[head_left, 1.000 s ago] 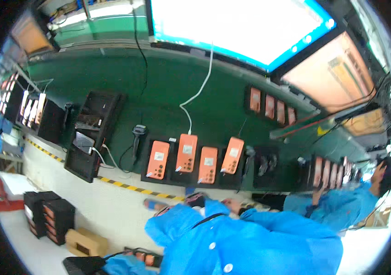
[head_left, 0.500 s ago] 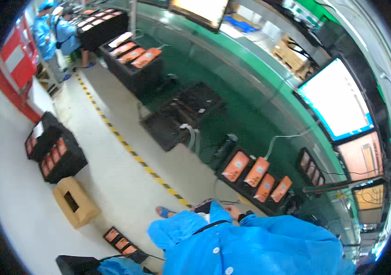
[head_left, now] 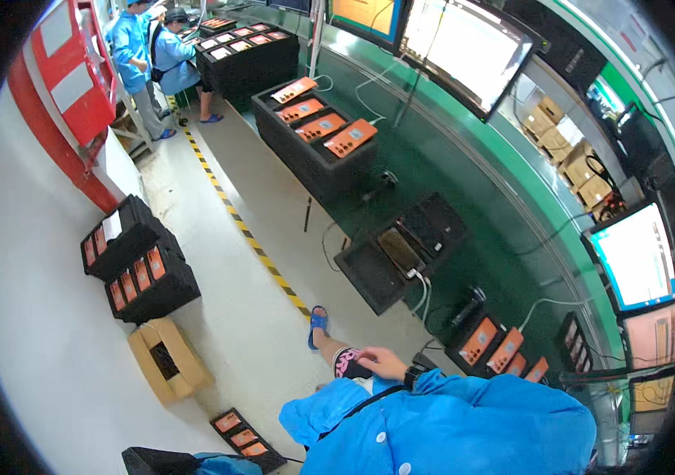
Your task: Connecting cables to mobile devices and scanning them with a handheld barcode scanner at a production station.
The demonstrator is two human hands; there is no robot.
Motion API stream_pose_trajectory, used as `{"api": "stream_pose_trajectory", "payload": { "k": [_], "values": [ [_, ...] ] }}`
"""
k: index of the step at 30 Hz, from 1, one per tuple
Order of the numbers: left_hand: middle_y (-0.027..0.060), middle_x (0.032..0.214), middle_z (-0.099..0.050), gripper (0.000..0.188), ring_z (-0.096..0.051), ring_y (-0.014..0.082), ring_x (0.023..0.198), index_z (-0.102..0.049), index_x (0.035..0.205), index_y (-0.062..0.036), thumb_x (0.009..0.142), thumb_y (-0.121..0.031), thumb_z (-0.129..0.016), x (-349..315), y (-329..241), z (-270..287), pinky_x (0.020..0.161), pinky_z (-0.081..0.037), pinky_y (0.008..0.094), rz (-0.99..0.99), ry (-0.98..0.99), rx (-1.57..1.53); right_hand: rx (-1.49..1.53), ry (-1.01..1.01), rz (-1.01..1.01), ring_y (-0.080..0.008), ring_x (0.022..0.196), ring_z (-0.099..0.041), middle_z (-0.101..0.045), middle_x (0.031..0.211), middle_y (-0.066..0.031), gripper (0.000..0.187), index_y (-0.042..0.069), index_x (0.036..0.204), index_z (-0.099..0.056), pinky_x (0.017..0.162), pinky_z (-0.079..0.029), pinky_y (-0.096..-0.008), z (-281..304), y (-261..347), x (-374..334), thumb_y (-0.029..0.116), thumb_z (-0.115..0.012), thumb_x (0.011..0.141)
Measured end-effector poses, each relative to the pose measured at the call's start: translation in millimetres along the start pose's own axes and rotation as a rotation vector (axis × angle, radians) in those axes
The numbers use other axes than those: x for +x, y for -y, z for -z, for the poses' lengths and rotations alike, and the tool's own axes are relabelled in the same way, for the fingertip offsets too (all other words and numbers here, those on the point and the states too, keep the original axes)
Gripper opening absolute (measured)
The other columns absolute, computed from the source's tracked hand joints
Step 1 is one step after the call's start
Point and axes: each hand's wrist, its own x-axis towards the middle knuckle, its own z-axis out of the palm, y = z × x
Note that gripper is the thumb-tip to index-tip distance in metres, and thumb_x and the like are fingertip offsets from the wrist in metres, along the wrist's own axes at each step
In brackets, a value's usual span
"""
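Note:
My right hand (head_left: 385, 364) hangs low in front of my blue smock (head_left: 464, 423), a black band round its wrist. It is by the black-and-pink patterned cloth (head_left: 349, 364) over my leg, fingers loosely apart, with no held object visible. Whether the fingertips touch the cloth I cannot tell. My left hand is out of sight; a blue sleeve (head_left: 309, 416) shows on that side. My foot in a blue sandal (head_left: 318, 323) is on the pale floor. To the right of the hand, orange phone-shaped devices (head_left: 480, 340) lie in a black tray on the green bench.
A dark phone-like device (head_left: 402, 249) with a white cable lies in a black holder. Farther along stands a black foam block (head_left: 290, 150) with several orange devices. Black trays (head_left: 151, 285) and an open cardboard box (head_left: 167, 360) line the left wall. Two people (head_left: 135, 59) in blue work at the far end.
My view has shifted, so the bench and trays sit further right and lower. My right hand shows more fully, and more of my leg and sandal is in sight.

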Motion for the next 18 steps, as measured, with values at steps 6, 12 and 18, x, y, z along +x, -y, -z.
{"api": "stream_pose_trajectory", "payload": {
  "k": [6, 12, 18],
  "values": [
    [0.0149, 0.095, -0.066, 0.015, -0.064, 0.0237, 0.089, -0.060, 0.098, 0.0018, 0.091, -0.010, -0.056, 91.1, -39.7, 18.0, 0.082, -0.050, 0.0350, 0.041, -0.134, 0.029, 0.104, 0.337, 0.233, -0.0172, 0.086, -0.065, -0.070, 0.097, -0.0093, 0.024, 0.006, 0.110, -0.066, 0.079, -0.052, -0.0325, -17.6, 107.3, 140.8, 0.024, -0.059, 0.095],
    [0.0148, 0.094, -0.066, 0.014, -0.064, 0.0236, 0.088, -0.060, 0.097, 0.0015, 0.091, -0.010, -0.056, 171.7, -85.9, 24.6, 0.081, -0.050, 0.0348, 0.077, -0.254, 0.018, 0.143, 0.335, 0.279, -0.0146, 0.091, -0.064, -0.069, 0.100, -0.0059, 0.024, 0.004, 0.112, -0.065, 0.082, -0.051, -0.0306, 46.7, 192.3, 262.5, 0.021, -0.059, 0.096],
    [0.0146, 0.094, -0.066, 0.013, -0.063, 0.0235, 0.087, -0.060, 0.096, 0.0012, 0.091, -0.010, -0.055, 254.6, -113.5, 27.8, 0.081, -0.050, 0.0347, 0.063, -0.298, 0.038, 0.351, -0.059, 0.282, -0.0134, 0.093, -0.062, -0.068, 0.100, -0.0057, 0.022, 0.002, 0.108, -0.064, 0.083, -0.050, -0.0309, 123.8, 248.0, 339.8, 0.018, -0.061, 0.093]
  ]
}}
